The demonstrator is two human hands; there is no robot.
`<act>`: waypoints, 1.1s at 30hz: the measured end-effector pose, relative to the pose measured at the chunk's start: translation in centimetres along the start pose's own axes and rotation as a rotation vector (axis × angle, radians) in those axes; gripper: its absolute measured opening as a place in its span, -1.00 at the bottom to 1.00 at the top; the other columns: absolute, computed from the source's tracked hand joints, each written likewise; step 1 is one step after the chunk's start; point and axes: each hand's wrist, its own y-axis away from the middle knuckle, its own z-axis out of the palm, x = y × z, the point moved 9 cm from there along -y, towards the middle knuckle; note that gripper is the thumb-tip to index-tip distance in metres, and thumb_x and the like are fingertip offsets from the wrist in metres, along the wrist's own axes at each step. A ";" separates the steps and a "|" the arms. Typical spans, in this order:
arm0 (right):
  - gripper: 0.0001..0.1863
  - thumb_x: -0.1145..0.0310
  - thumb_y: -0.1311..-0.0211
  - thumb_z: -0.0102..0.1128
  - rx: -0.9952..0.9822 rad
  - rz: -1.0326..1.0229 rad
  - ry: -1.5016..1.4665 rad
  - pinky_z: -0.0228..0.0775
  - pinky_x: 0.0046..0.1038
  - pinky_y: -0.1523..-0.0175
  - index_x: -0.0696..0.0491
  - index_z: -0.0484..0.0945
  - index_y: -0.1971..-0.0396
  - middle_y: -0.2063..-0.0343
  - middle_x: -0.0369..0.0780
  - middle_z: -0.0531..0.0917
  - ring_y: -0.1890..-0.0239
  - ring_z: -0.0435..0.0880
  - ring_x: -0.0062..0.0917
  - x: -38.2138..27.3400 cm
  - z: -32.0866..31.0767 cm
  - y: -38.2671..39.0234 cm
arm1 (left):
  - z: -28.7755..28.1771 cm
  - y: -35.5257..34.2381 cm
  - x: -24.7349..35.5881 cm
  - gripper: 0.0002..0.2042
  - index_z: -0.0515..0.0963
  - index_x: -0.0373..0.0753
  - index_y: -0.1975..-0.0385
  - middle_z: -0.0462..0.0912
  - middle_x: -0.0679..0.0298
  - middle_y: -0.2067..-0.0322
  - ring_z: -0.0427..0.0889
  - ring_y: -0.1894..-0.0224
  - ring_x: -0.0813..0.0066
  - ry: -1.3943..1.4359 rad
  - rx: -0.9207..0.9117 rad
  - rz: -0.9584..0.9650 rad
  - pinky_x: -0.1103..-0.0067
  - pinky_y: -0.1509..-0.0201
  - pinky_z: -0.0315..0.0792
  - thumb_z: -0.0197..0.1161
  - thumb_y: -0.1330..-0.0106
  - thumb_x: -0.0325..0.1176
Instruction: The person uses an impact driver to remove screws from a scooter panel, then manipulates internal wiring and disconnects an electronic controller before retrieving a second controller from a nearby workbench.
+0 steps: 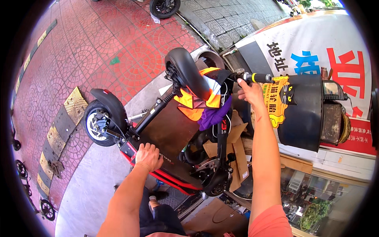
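Observation:
An electric scooter (166, 130) with a black deck and red side trim is in front of me. My left hand (149, 157) grips the near edge of its deck, fingers curled over the top. My right hand (251, 93) is closed on the handlebar (246, 77), beside a black grip with a yellow band. The rear wheel (98, 125), with a brake disc, points left. A long black saddle (185, 71) rises on a post beyond the deck. An orange reflective vest (191, 102) and a purple cloth (215, 114) hang by the stem.
Right of the scooter are a cardboard box (239, 154) and a black drum (302, 112) with a yellow sticker. A white banner (316, 43) and a glass case (316, 193) stand beyond. A striped speed bump (61, 132) crosses the red paving (130, 59) at left.

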 end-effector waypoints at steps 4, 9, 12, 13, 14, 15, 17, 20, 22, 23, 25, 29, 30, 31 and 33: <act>-0.35 -0.18 -0.25 0.36 -0.024 -0.063 -0.032 0.49 -0.53 0.41 0.19 0.65 0.07 0.39 -0.13 0.78 0.50 0.76 -0.52 0.2 -0.1 0.0 | 0.2 -0.4 -0.2 -0.70 0.67 -0.14 0.43 0.62 0.23 0.31 0.56 0.09 0.26 0.030 -0.054 -0.005 0.31 -0.01 0.32 0.32 -0.16 -0.01; -0.35 -0.17 -0.27 0.36 -0.057 -0.015 -0.068 0.48 -0.54 0.38 0.19 0.62 0.03 0.40 -0.13 0.76 0.48 0.75 -0.52 0.3 0.2 -0.4 | 0.2 -0.7 -0.4 -0.74 0.68 -0.13 0.41 0.62 0.25 0.29 0.55 0.07 0.28 0.047 -0.096 -0.021 0.32 -0.03 0.32 0.31 -0.12 -0.06; -0.36 -0.16 -0.28 0.36 -0.065 0.009 -0.087 0.48 -0.55 0.37 0.18 0.64 0.03 0.40 -0.13 0.76 0.48 0.75 -0.52 1.2 0.2 -0.7 | 0.0 -0.7 -0.5 -0.76 0.68 -0.11 0.41 0.61 0.27 0.30 0.55 0.08 0.30 0.041 -0.098 -0.024 0.33 -0.01 0.32 0.33 -0.08 -0.09; -0.37 -0.16 -0.29 0.36 -0.066 0.015 -0.086 0.48 -0.55 0.36 0.18 0.65 0.04 0.40 -0.14 0.76 0.48 0.75 -0.53 1.2 0.2 -0.7 | 0.1 -0.8 -0.6 -0.76 0.68 -0.11 0.42 0.61 0.28 0.30 0.55 0.09 0.30 0.042 -0.097 -0.025 0.33 -0.01 0.32 0.34 -0.08 -0.09; -0.37 -0.16 -0.29 0.36 -0.067 0.021 -0.085 0.48 -0.56 0.36 0.18 0.65 0.04 0.40 -0.14 0.76 0.48 0.74 -0.53 1.3 0.3 -0.7 | 0.2 -0.9 -0.6 -0.76 0.68 -0.11 0.42 0.61 0.28 0.30 0.55 0.09 0.30 0.042 -0.097 -0.024 0.33 -0.01 0.32 0.35 -0.07 -0.09; -0.38 -0.15 -0.31 0.35 -0.062 0.021 -0.080 0.49 -0.55 0.36 0.18 0.67 0.04 0.40 -0.14 0.76 0.48 0.75 -0.52 1.3 0.2 -0.7 | 0.2 -0.9 -0.6 -0.76 0.67 -0.11 0.42 0.60 0.27 0.30 0.55 0.09 0.28 0.048 -0.091 -0.024 0.33 0.00 0.32 0.34 -0.08 -0.08; -0.38 -0.15 -0.31 0.35 -0.069 0.006 -0.081 0.49 -0.55 0.35 0.18 0.67 0.04 0.41 -0.14 0.76 0.48 0.75 -0.52 0.9 0.3 -0.7 | 0.2 -0.8 -0.7 -0.75 0.65 -0.12 0.44 0.60 0.24 0.31 0.55 0.09 0.26 0.054 -0.082 -0.021 0.31 0.01 0.32 0.32 -0.09 -0.08; -0.38 -0.15 -0.31 0.35 -0.076 -0.015 -0.093 0.50 -0.55 0.35 0.18 0.66 0.06 0.41 -0.13 0.76 0.47 0.75 -0.52 0.9 0.4 -0.8 | 0.2 -0.9 -0.6 -0.75 0.65 -0.12 0.44 0.59 0.25 0.31 0.54 0.10 0.26 0.055 -0.087 -0.034 0.32 0.01 0.32 0.32 -0.08 -0.08; -0.38 -0.16 -0.31 0.35 -0.077 -0.020 -0.092 0.50 -0.56 0.35 0.18 0.66 0.06 0.42 -0.13 0.76 0.47 0.75 -0.52 0.9 0.4 -0.8 | 0.0 -0.9 -0.5 -0.76 0.64 -0.12 0.44 0.58 0.25 0.31 0.54 0.10 0.27 0.038 -0.092 -0.028 0.32 0.01 0.32 0.31 -0.08 -0.08; -0.37 -0.17 -0.31 0.35 -0.081 -0.020 -0.076 0.50 -0.56 0.35 0.19 0.65 0.06 0.42 -0.14 0.76 0.47 0.75 -0.52 1.2 0.3 -0.9 | -0.2 -0.9 -0.5 -0.76 0.64 -0.12 0.44 0.58 0.26 0.31 0.54 0.10 0.27 0.030 -0.094 -0.025 0.33 0.01 0.32 0.31 -0.08 -0.08; -0.36 -0.18 -0.31 0.34 -0.084 -0.018 -0.077 0.49 -0.56 0.35 0.19 0.65 0.06 0.42 -0.14 0.76 0.47 0.75 -0.53 1.4 0.2 -0.9 | 0.1 -1.0 -0.5 -0.76 0.64 -0.12 0.44 0.58 0.26 0.30 0.53 0.09 0.27 0.029 -0.108 -0.033 0.33 0.00 0.32 0.31 -0.09 -0.08; -0.36 -0.18 -0.30 0.34 -0.078 -0.021 -0.089 0.49 -0.56 0.36 0.19 0.64 0.07 0.42 -0.15 0.75 0.47 0.74 -0.54 1.3 0.3 -0.9 | 0.2 -1.0 -0.4 -0.76 0.64 -0.11 0.44 0.58 0.26 0.30 0.53 0.09 0.28 0.019 -0.117 -0.043 0.33 -0.01 0.32 0.31 -0.09 -0.09; -0.36 -0.18 -0.30 0.34 -0.076 -0.024 -0.093 0.49 -0.56 0.36 0.19 0.64 0.07 0.42 -0.15 0.75 0.47 0.74 -0.54 1.2 0.4 -0.9 | 0.2 -1.0 -0.4 -0.77 0.64 -0.11 0.44 0.58 0.26 0.30 0.53 0.09 0.28 0.021 -0.107 -0.041 0.34 -0.01 0.32 0.31 -0.09 -0.09; -0.36 -0.18 -0.30 0.34 -0.072 -0.027 -0.090 0.48 -0.56 0.36 0.19 0.63 0.07 0.42 -0.15 0.75 0.47 0.74 -0.54 0.9 0.3 -0.7 | 0.2 -1.0 -0.4 -0.77 0.64 -0.11 0.44 0.58 0.26 0.31 0.54 0.09 0.28 0.023 -0.096 -0.041 0.34 -0.01 0.32 0.31 -0.09 -0.09; -0.36 -0.18 -0.30 0.34 -0.070 -0.039 -0.100 0.48 -0.56 0.36 0.19 0.64 0.07 0.42 -0.16 0.75 0.47 0.74 -0.54 0.6 0.4 -0.7 | 0.1 -1.0 -0.5 -0.77 0.64 -0.11 0.44 0.58 0.26 0.31 0.54 0.10 0.27 0.025 -0.086 -0.041 0.34 -0.01 0.32 0.31 -0.08 -0.10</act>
